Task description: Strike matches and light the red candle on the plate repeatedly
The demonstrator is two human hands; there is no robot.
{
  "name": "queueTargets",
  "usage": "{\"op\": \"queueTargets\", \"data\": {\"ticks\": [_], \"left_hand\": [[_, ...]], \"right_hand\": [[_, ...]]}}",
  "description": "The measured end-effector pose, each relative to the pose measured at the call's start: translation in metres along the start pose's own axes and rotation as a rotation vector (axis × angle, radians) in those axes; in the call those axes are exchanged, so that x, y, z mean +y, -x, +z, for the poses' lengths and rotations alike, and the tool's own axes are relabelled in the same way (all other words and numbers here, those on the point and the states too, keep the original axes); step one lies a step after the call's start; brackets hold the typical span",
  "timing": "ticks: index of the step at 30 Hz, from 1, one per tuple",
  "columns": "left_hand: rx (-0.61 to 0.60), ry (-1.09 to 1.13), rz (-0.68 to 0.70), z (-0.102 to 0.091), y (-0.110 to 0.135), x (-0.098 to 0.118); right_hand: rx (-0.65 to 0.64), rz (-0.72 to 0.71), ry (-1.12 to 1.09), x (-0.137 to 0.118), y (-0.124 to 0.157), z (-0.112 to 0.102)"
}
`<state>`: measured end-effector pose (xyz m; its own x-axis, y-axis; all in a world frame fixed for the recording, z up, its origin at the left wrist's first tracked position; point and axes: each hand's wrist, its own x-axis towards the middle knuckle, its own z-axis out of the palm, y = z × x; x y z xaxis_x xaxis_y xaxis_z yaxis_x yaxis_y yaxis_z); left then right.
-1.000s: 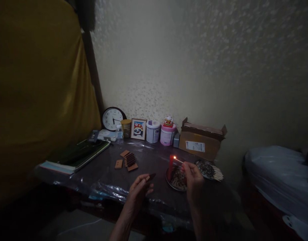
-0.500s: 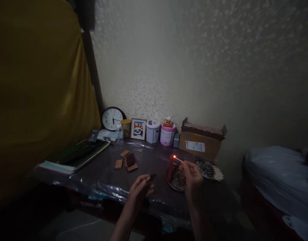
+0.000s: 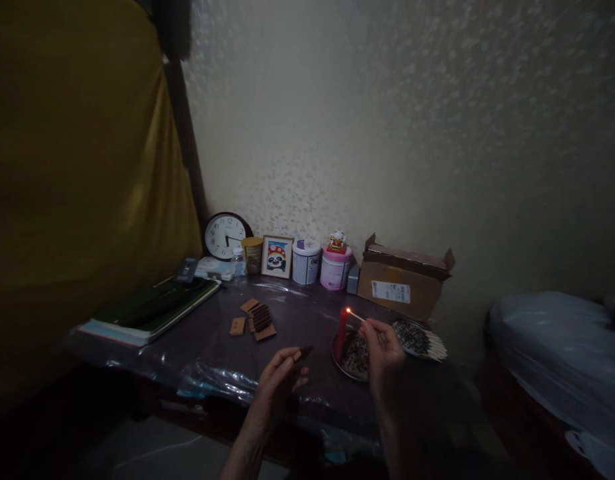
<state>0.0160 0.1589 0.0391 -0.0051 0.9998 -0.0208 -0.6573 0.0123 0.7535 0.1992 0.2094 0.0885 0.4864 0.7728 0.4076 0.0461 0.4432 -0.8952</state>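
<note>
My right hand (image 3: 386,347) pinches a wooden match (image 3: 356,316) by its end. The match's tip glows with a small flame beside the top of a red candle (image 3: 342,333). This candle stands upright in a round metal dish (image 3: 355,363) with dark, speckled bits in it. Between the thumb and fingers of my left hand (image 3: 280,380) is a small flat striker piece (image 3: 302,354), dark on its outer part. My left hand is above the table's front part, left of the dish and apart from it.
Brown and dark flat pieces (image 3: 257,319) lie on the dark, plastic-covered table (image 3: 197,340). A plate of matches (image 3: 412,337) is right of my right hand. Along the wall stand a clock (image 3: 226,235), a panda picture (image 3: 276,257), tins (image 3: 306,262) and a cardboard box (image 3: 402,283).
Both hands stay nearly where they were. The striker piece in my left hand has tilted slightly and its dark face looks redder; the match still glows by the candle top.
</note>
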Motion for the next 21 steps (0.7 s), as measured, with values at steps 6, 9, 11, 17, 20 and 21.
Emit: {"op": "queueTargets", "data": {"ticks": [6,9,11,17,20,21], "left_hand": [[0.000,-0.001,-0.008,0.002,0.002,0.002],[0.011,0.004,-0.010,0.002,0.001,0.002],[0.015,0.003,-0.012,0.001,0.001,0.002],[0.000,0.008,-0.001,-0.001,0.000,0.001],[0.000,0.008,-0.002,-0.001,0.000,0.001],[-0.004,0.007,-0.003,-0.002,-0.001,0.001]], "right_hand": [[0.029,-0.014,-0.007,0.004,-0.004,0.002],[0.027,-0.029,-0.009,0.008,-0.006,0.003],[0.026,-0.027,0.010,0.010,-0.007,0.003],[0.020,0.000,-0.017,0.012,-0.008,0.006],[0.011,0.009,-0.048,0.013,-0.009,0.008],[0.011,0.014,-0.057,0.014,-0.009,0.009]]}}
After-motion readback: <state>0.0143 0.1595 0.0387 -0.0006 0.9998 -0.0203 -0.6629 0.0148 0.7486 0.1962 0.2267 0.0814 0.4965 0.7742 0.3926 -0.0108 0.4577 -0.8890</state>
